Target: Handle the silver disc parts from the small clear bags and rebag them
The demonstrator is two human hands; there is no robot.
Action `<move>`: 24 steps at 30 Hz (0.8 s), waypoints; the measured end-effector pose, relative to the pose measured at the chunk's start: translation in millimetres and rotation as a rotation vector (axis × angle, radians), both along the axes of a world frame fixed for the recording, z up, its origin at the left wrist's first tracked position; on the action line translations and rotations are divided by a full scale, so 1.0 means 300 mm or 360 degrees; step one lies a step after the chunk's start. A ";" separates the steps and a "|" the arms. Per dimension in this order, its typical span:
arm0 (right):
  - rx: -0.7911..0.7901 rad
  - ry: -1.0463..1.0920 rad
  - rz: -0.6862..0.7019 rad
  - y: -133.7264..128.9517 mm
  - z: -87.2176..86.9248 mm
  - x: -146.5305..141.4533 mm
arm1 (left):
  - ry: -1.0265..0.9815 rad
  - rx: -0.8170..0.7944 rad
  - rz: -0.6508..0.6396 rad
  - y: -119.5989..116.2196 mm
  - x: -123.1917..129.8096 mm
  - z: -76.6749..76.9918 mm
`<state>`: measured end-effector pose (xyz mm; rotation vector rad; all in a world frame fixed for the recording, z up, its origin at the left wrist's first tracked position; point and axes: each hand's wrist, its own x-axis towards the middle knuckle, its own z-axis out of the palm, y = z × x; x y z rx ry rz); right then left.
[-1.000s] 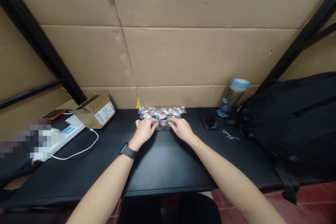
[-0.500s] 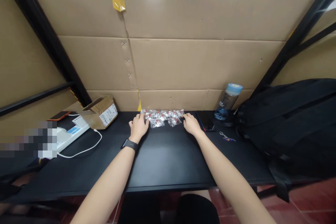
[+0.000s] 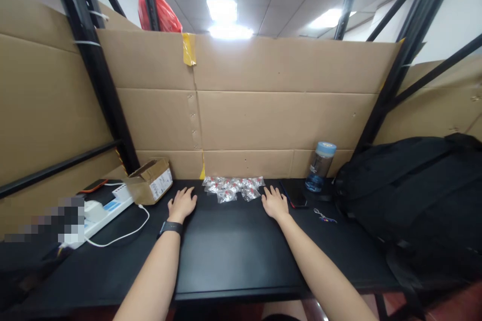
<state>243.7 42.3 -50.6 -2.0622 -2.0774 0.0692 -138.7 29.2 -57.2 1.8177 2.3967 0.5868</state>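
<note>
Several small clear plastic packets (image 3: 227, 195) with silvery and red contents lie in a cluster at the back middle of the black table (image 3: 226, 261). My left hand (image 3: 182, 204), with a dark watch on its wrist, rests flat on the table left of the packets, fingers spread and holding nothing. To the right of the cluster, my right hand (image 3: 274, 202) lies palm down with its fingers apart, close to the packets and beside a dark phone (image 3: 294, 194). Neither hand holds anything.
An open cardboard box (image 3: 149, 183) and a white power strip (image 3: 109, 215) with a cable are on the left. At the right stand a blue-lidded bottle (image 3: 320, 167), a small keychain (image 3: 324, 217) and a black backpack (image 3: 406, 200). A cardboard wall (image 3: 248, 120) closes the back.
My left hand has moved left, away from the packets. My right hand's fingers are more spread, slightly apart from the packets. The view has tilted upward.
</note>
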 end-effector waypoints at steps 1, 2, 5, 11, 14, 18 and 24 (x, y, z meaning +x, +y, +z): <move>0.0011 -0.0001 -0.0008 -0.001 0.001 0.000 | 0.0007 0.0007 0.0017 -0.001 0.010 -0.004; 0.0016 -0.0003 -0.0012 -0.004 0.004 -0.002 | 0.0016 0.0016 0.0031 -0.003 0.020 -0.007; 0.0007 -0.0007 -0.0013 -0.020 0.015 -0.006 | 0.0048 0.0050 0.0048 -0.015 0.042 -0.011; 0.0030 0.0021 -0.0028 -0.077 0.011 -0.003 | 0.0059 0.0031 0.0038 -0.041 0.061 -0.003; 0.0080 0.0044 -0.0012 -0.111 0.008 0.003 | 0.0058 -0.0004 0.0017 -0.055 0.067 0.001; 0.0103 0.0061 0.0002 -0.140 0.017 0.007 | 0.0065 -0.0019 -0.0018 -0.072 0.070 0.002; 0.0149 0.0080 0.0018 -0.143 0.017 0.008 | 0.0094 0.0028 -0.0053 -0.082 0.067 -0.004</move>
